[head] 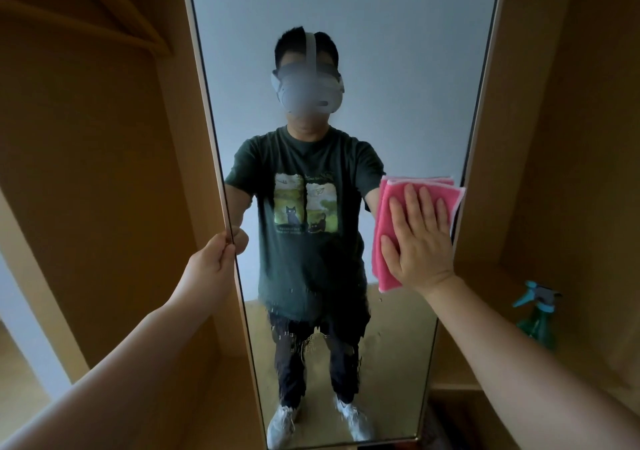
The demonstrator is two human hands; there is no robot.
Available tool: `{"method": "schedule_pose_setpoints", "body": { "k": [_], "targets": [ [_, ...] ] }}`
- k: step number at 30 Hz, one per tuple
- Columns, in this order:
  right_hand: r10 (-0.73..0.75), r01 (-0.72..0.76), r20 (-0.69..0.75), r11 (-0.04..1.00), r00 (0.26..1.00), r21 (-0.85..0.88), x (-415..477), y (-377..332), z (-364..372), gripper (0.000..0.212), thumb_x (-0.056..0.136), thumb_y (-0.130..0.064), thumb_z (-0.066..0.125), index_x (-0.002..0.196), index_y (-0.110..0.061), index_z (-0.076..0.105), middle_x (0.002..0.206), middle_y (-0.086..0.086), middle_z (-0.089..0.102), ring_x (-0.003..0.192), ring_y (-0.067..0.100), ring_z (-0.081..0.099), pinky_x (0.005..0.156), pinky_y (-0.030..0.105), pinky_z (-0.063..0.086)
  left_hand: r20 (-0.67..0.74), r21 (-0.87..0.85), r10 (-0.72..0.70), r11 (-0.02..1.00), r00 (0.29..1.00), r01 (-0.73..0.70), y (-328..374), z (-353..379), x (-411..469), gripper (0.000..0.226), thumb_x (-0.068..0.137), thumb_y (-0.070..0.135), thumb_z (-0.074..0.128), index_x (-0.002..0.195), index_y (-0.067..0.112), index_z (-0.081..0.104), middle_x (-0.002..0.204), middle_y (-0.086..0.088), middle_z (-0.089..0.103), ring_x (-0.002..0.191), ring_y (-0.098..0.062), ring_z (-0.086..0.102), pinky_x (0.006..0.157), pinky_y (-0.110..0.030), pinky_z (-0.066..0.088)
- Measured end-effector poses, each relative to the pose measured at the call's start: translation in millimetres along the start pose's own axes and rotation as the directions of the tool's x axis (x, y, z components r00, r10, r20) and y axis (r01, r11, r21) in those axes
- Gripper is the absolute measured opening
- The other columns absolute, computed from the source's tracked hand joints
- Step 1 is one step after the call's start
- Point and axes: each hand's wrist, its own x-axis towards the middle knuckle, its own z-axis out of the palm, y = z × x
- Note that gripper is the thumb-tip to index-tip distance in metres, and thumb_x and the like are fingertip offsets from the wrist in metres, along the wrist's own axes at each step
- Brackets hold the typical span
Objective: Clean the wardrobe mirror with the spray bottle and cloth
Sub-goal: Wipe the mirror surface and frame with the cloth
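The tall wardrobe mirror [346, 34] fills the middle of the view, on an open door. My left hand [211, 259] grips the mirror door's left edge. My right hand [420, 238] lies flat, fingers spread, pressing a folded pink cloth [389, 190] against the glass near the mirror's right edge. Spray droplets and streaks cover the lower glass around the reflected legs. A green spray bottle [538, 318] with a teal trigger head stands upright on a wardrobe shelf to the right, apart from both hands.
Wooden wardrobe panels [104, 172] flank the mirror on both sides. The shelf [485, 283] holding the bottle lies just right of the door. A person with a headset is reflected in the glass. Dark items sit low at the bottom right.
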Motion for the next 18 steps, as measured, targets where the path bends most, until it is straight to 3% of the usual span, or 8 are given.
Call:
{"method": "schedule_pose_setpoints", "body": {
  "k": [9,18],
  "targets": [
    [0.049,-0.054,-0.093,0.997,0.994,-0.048,94,42,-32,0.065,0.1,-0.047,0.019,0.154,-0.012,0.011,0.159,0.018,0.018,0.147,0.037,0.014,0.121,0.047,0.002,0.006,-0.016,0.003,1.0,1.0,-0.003,1,-1,-1,0.025,0.101,0.019,0.037,0.122,0.018,0.052,0.106,0.001,0.061,0.091,-0.013,0.059,0.079,-0.037,0.051],
    [0.065,-0.072,-0.12,0.996,0.991,-0.053,105,46,-34,0.063,0.102,-0.047,0.017,0.155,-0.013,0.008,0.16,0.017,0.017,0.148,0.035,0.012,0.121,0.048,0.005,0.014,0.021,0.0,1.0,1.0,0.0,4,-2,-2,0.017,0.101,0.021,0.037,0.108,0.02,0.052,0.09,-0.005,0.063,0.078,-0.025,0.062,0.071,-0.048,0.056]
  ]
}}
